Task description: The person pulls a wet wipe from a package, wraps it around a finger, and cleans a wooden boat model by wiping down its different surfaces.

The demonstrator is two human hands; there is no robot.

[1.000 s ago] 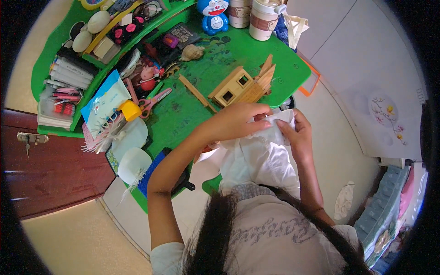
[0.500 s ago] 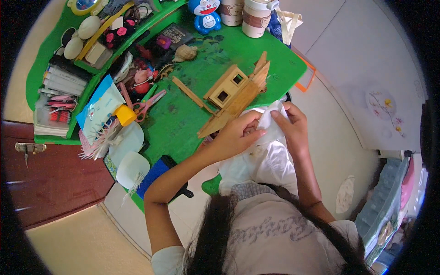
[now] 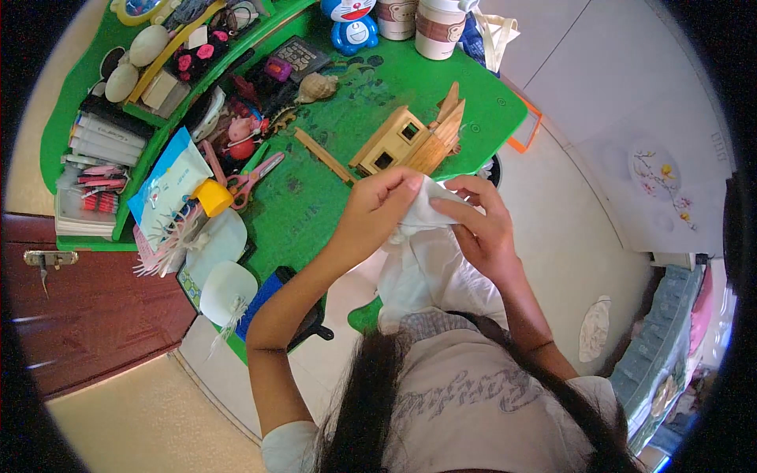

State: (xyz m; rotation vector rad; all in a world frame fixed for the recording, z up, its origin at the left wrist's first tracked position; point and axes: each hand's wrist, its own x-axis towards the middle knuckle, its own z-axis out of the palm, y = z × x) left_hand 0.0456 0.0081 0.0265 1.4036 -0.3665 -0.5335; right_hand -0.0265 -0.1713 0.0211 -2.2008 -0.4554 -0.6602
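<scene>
Shifted leftward, just your side of the boat point(image 3: 402, 148): cloth point(image 3: 422, 214) pinched in your left hand point(image 3: 374, 211) and right hand point(image 3: 490, 227), seemingly mid-fold, likely calling for steady grips next.

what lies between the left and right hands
A thin white sheet, cloth or paper, I can't tell which, spans from the left hand to the right hand, held by both; the head view shows this.

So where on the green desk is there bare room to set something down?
A broad patch of the green desk lies between the pink scissors and the long, thin wooden strip. Another lies between the right-hand white-and-brown cup and the brown wooden boat model. Crowded: the left side, around the blue-and-white packet.
</scene>
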